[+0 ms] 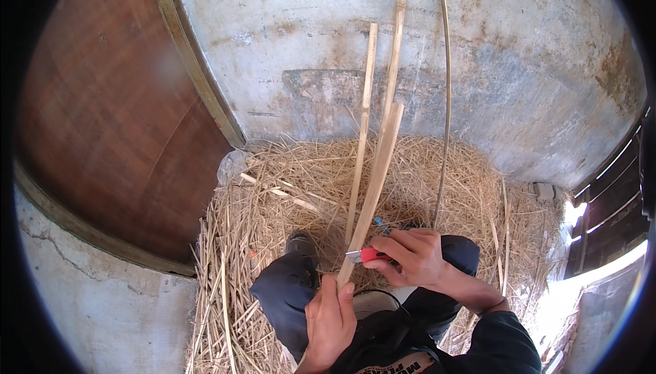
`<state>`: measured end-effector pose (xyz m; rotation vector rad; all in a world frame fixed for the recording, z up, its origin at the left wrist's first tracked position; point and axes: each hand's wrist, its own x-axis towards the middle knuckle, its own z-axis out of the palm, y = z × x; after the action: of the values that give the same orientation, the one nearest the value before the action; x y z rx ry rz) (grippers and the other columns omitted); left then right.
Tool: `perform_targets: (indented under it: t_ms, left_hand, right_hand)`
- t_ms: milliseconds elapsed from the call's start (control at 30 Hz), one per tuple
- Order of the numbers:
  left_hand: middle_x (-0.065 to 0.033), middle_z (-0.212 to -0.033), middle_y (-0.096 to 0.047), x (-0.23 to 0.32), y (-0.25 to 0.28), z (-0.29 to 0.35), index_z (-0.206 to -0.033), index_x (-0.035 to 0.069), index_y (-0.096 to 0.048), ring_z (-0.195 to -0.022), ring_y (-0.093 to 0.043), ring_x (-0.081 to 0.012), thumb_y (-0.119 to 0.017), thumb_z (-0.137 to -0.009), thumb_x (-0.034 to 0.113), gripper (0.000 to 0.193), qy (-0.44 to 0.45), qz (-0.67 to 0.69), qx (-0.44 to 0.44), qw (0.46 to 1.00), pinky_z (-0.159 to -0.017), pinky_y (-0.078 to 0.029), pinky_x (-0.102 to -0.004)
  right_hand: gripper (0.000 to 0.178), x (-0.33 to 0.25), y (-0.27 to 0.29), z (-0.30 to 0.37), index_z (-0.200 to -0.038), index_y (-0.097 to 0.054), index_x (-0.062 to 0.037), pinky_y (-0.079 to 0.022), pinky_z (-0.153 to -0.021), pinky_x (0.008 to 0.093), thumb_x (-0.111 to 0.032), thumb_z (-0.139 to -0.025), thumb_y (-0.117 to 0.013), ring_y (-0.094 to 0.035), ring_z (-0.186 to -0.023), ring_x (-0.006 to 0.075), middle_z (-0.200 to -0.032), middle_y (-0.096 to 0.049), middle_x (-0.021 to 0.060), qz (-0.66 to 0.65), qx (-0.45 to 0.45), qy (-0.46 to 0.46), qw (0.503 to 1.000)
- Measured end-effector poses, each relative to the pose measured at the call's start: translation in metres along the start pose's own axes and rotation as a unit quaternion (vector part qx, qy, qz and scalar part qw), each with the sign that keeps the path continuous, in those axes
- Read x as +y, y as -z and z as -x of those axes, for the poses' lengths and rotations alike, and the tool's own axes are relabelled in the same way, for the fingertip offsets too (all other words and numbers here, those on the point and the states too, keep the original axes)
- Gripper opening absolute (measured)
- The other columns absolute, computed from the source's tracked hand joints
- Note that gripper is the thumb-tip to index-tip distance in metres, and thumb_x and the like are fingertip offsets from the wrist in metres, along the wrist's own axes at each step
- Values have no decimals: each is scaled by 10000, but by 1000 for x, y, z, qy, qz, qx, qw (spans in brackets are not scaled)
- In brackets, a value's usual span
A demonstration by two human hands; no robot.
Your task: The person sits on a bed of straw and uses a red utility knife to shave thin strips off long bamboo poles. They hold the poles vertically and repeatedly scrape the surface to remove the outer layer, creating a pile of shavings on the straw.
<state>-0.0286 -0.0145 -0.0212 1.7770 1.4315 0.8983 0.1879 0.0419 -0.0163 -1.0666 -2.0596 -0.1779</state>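
Note:
A pale bamboo strip (383, 162) slants up and away from me between my knees. Its near end is gripped by my left hand (330, 321), fingers wrapped round it and thumb on top. My right hand (413, 258) is closed on a red-handled utility knife (374, 255). The knife's short metal blade lies across the strip, just beyond my left hand, and appears to touch it. Beyond the held strip, a narrower bamboo strip (364, 114) and a longer one (396, 39) lean against the wall.
A thin dark stick (447, 80) leans on the stained grey wall (526, 53) to the right. Straw and shavings (273, 203) cover the floor around my feet. A brown wooden door (116, 114) stands at the left, and dark slats (608, 196) at the far right.

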Motion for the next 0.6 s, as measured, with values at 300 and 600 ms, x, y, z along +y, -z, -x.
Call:
perform_targets:
  t_ms: [300, 600]
  left_hand:
    - [-253, -753, -628, -6, -2, 5, -1090, 7, -558, -723, -650, -520, -516, -1137, 207, 210, 5, -12, 1, 1000, -648, -489, -557]
    - [-263, -761, -648, -16, -4, 13, -1074, 11, -569, -707, -656, -519, -577, -1107, 204, 196, 14, -22, -22, 999, -636, -500, -570]
  right_hand:
    - [368, 6, 1, -4, -1050, -752, -140, -458, -491, 293, -400, -828, -891, -627, -542, 149, -729, -611, -30, 12, 0, 5, 1000]
    - [244, 34, -1, -2, -1084, -789, -147, -498, -518, 330, -328, -925, -828, -638, -538, 209, -717, -636, 15, 61, 37, -33, 997]
